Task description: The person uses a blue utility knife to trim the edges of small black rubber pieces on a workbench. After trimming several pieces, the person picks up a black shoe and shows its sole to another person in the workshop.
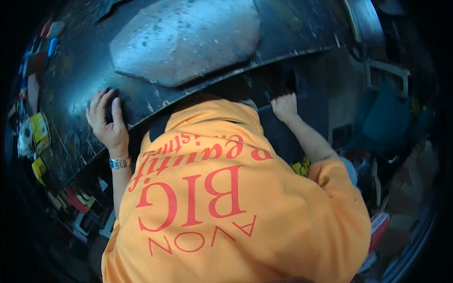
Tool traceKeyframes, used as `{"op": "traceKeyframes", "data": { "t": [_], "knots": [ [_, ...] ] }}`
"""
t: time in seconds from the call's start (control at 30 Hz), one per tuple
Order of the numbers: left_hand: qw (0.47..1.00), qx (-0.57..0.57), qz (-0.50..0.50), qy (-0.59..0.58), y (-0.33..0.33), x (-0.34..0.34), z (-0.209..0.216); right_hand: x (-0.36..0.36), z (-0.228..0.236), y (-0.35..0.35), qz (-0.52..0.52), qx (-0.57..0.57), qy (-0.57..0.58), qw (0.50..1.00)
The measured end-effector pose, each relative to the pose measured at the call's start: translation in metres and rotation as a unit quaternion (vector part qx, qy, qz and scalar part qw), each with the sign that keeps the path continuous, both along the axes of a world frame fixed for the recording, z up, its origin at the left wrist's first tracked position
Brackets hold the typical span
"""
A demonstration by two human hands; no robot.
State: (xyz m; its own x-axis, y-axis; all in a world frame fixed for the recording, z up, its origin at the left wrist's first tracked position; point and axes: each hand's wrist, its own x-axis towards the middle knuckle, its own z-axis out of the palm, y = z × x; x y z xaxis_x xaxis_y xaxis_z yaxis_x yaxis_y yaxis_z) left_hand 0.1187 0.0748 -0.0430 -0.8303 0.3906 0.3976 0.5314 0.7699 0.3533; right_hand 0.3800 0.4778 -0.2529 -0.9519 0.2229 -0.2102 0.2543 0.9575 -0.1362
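Note:
My left hand point(107, 123) rests on the dark, worn tabletop point(302, 23), close to its front edge. Its fingers and thumb are apart, with a dark gap between them, and I see nothing held there. A metal-band wristwatch point(120, 163) circles that wrist. Beneath the table's edge, on the right, my right hand point(285, 107) reaches into a dark space. Its fingers look bent and closed, but their tips and whatever they grip are lost in shadow. A large grey slab point(186, 40) with angled corners lies flat on the tabletop, beyond both hands.
Along the table's left side sit a yellow package point(40, 130), a yellow tape measure point(38, 168) and a blue item point(53, 47). A curved metal piece point(365, 21) stands at the far right. Dark teal cloth point(383, 115) and clutter lie beyond my right arm.

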Motion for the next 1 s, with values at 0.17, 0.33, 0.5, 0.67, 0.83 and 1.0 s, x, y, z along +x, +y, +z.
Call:
{"op": "traceKeyframes", "data": {
  "t": [0.17, 0.33, 0.5, 0.67, 0.83, 1.0],
  "knots": [
    [1.0, -0.01, 0.029, 0.001, 0.001, 0.001, 0.007, -0.003, 0.002, -0.001, 0.001, -0.038, 0.048, 0.998],
    [0.999, 0.0, 0.034, -0.024, 0.003, 0.0, 0.013, -0.002, 0.005, -0.002, 0.017, -0.032, 0.023, 0.999],
    [0.997, -0.017, 0.058, -0.042, -0.001, 0.001, 0.016, -0.01, 0.012, -0.004, 0.106, -0.057, 0.033, 0.992],
    [0.992, -0.048, 0.069, -0.089, -0.002, 0.002, 0.019, -0.032, 0.032, 0.007, 0.183, -0.06, 0.003, 0.981],
    [0.985, -0.04, 0.064, -0.154, -0.004, -0.001, 0.02, -0.057, 0.062, 0.024, 0.217, -0.052, -0.089, 0.971],
    [0.979, -0.012, 0.065, -0.19, -0.005, -0.001, 0.019, -0.084, 0.1, 0.037, 0.239, -0.047, -0.183, 0.952]
  ]
}}
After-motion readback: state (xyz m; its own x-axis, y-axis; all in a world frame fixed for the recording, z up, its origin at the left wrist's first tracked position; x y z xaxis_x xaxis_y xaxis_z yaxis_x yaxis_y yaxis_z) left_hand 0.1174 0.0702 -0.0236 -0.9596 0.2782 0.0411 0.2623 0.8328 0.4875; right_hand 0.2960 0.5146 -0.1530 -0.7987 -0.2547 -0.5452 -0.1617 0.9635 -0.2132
